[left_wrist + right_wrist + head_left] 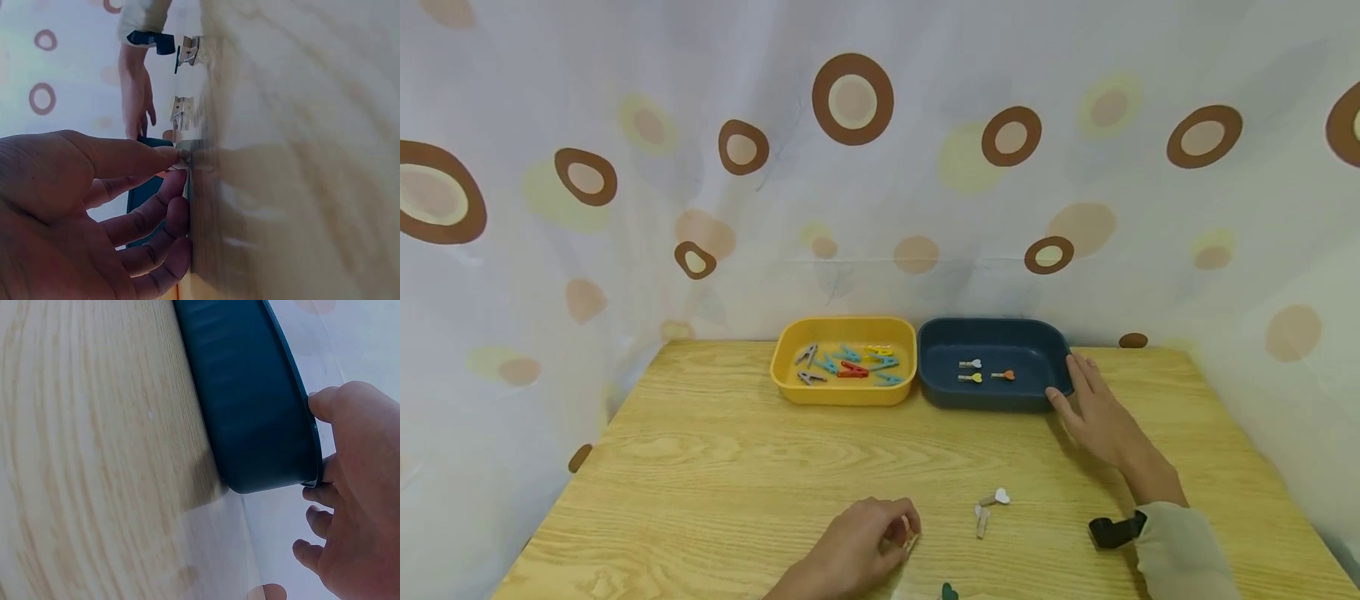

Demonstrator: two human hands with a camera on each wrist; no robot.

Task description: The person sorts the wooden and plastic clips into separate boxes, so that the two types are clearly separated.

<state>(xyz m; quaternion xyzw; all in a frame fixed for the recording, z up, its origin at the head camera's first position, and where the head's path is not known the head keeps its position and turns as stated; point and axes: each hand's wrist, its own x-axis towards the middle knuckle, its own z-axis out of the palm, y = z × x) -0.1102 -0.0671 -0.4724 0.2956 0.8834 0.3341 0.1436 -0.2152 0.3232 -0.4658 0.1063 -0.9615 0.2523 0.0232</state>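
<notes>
My left hand point(865, 546) is low over the table, its thumb and index finger pinching a small wooden clothespin point(912, 542). In the left wrist view the fingers cover most of that clothespin. Two heart-topped wooden clothespins, one white point(1000, 497) and one pale point(982, 521), lie to the right of this hand. My right hand point(1097, 412) touches the right front corner of the dark blue tray point(992, 401), thumb on the front rim and extended fingers along the side. Inside that tray are a white, a yellow and an orange heart clothespin point(1003, 376).
Left of the blue tray stands a yellow tray point(846, 394) holding several plastic clothespins in grey, blue, yellow and red point(852, 370). A dark green heart point(949, 592) shows at the bottom edge of the head view. Patterned cloth point(880, 208) hangs behind the wooden table point(715, 467).
</notes>
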